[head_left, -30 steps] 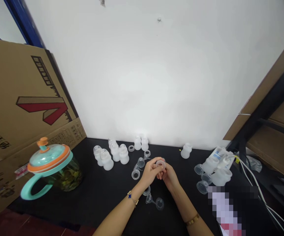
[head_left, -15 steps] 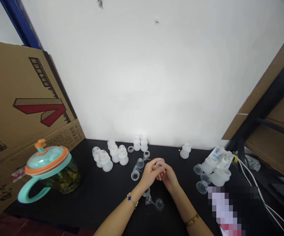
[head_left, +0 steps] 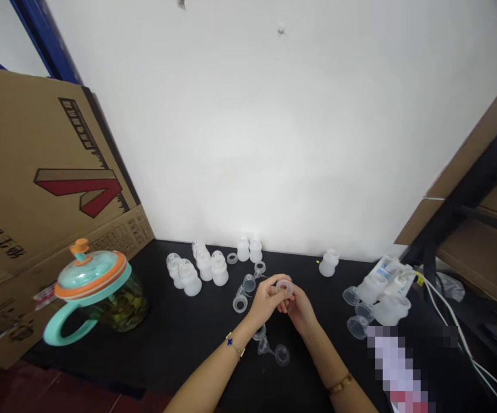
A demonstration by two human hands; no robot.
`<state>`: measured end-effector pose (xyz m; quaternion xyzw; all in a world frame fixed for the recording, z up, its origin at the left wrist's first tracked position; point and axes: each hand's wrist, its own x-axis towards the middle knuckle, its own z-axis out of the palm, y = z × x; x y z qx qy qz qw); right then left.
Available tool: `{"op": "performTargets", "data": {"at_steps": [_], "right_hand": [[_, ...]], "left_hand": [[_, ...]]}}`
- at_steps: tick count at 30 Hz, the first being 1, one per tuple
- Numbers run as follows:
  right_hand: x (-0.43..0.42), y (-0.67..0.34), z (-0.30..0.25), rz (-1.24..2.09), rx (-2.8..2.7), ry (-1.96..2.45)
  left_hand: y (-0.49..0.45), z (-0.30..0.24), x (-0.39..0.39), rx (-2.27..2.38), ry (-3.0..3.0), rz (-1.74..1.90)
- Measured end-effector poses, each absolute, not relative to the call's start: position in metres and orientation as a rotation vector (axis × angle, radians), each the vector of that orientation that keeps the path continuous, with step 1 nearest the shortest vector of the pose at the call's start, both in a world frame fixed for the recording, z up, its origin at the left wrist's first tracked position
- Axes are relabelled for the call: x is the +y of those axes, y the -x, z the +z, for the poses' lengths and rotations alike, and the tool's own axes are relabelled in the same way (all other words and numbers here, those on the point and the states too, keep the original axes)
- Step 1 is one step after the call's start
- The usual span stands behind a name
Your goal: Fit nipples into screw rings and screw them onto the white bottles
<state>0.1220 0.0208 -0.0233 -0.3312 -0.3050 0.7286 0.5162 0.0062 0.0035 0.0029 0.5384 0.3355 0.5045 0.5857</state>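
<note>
Your left hand (head_left: 266, 302) pinches a translucent round plastic ring (head_left: 290, 287) | right hand (head_left: 302, 310) curled close, grip unclear | ring between both, opening toward you, no long axis

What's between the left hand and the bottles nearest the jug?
The head view shows small clear plastic parts there, on the black table.

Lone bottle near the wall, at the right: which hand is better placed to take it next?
Probably the right hand: it is nearer the bottle, while the left hand would have to reach past the right. Both are at the ring, though.
</note>
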Motion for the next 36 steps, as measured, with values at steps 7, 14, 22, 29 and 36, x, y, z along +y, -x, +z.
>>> {"op": "performTargets", "data": {"at_steps": [7, 14, 22, 29, 36], "right_hand": [[0.021, -0.123, -0.027, 1.766, -0.733, 0.792], [0.02, -0.122, -0.024, 1.75, -0.723, 0.808], [0.02, -0.123, -0.025, 1.768, -0.729, 0.799], [0.02, -0.124, -0.022, 1.742, -0.732, 0.803], [0.019, -0.123, -0.016, 1.737, -0.742, 0.791]], "left_hand": [[-0.007, 0.0, 0.004, 0.803, -1.264, 1.186], [-0.007, -0.001, 0.003, 0.815, -1.297, 1.186], [-0.009, 0.002, 0.001, 0.825, -1.296, 1.191], [-0.01, 0.0, 0.002, 0.82, -1.282, 1.224], [-0.01, -0.001, 0.004, 0.794, -1.259, 1.231]]}}
